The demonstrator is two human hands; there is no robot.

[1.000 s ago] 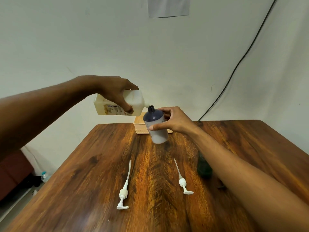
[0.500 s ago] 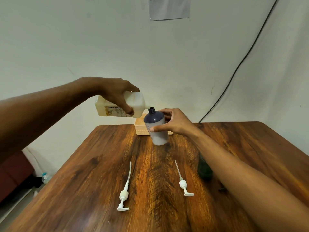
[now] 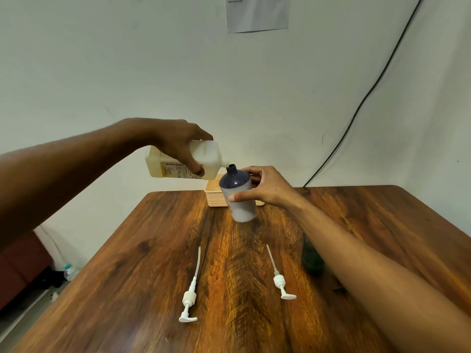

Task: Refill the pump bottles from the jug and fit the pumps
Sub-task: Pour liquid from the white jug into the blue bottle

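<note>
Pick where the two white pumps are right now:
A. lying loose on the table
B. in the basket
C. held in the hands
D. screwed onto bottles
A: both pumps lie flat on the table, while the hands hold the jug and bottle.

Open table (image 3: 142,289) at 6 o'clock between two loose pumps (image 3: 190,289) (image 3: 279,275). Basket (image 3: 215,197) blocks 12; dark bottle (image 3: 311,259) at 3.

Dark bottle (image 3: 311,261) half hidden behind right forearm; wall paper (image 3: 257,12) cut off, unreadable.
</note>
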